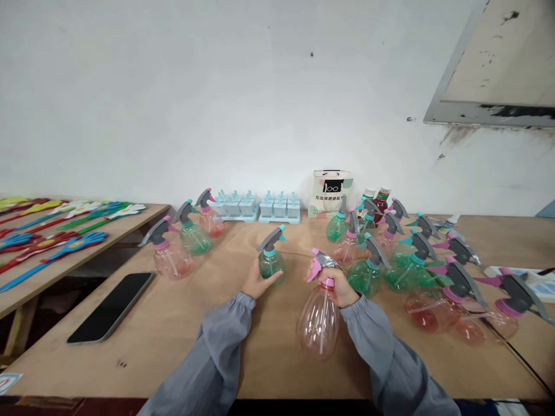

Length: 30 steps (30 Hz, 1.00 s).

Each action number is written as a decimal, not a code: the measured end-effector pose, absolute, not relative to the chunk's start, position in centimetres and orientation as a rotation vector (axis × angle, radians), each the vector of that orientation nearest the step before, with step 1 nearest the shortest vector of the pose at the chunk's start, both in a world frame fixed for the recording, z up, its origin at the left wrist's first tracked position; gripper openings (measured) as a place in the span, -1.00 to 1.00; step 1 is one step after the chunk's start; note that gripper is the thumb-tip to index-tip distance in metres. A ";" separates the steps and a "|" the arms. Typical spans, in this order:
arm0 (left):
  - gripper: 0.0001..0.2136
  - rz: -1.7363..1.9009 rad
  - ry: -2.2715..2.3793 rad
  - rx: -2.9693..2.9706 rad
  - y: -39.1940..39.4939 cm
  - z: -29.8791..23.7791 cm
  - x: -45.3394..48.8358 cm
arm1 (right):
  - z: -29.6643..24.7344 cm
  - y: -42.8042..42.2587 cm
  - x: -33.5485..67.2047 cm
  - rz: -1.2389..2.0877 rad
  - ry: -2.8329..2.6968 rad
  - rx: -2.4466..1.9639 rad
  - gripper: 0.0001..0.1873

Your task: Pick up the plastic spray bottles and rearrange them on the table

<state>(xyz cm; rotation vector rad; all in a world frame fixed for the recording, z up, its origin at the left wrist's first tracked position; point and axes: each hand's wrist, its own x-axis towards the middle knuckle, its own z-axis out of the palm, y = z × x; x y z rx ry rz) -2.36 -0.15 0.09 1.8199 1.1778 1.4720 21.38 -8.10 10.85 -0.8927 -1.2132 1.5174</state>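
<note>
My left hand (260,280) is wrapped round the green body of a spray bottle (270,264) with a grey and turquoise head, upright near the middle of the table. A pink spray bottle (319,320) is in my right hand (340,284), gripped at its neck and spray head, with its clear body hanging below. More green spray bottles (365,277) and pink spray bottles (437,309) crowd the table to the right of my right hand. Farther left stand two pink bottles and a green bottle (195,238).
A black phone (111,307) lies at the left of the wooden table (182,361). Light-blue popsicle moulds (280,208) and a printed paper bag (329,196) stand along the wall. Colourful hand-shaped items (73,245) cover another table at left. A dark cable (520,358) runs at right.
</note>
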 end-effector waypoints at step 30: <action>-0.20 1.463 1.189 1.805 0.0 -0.5 -2.4 | 10.2 -13.9 23.4 0.966 -1.204 -0.865 -0.89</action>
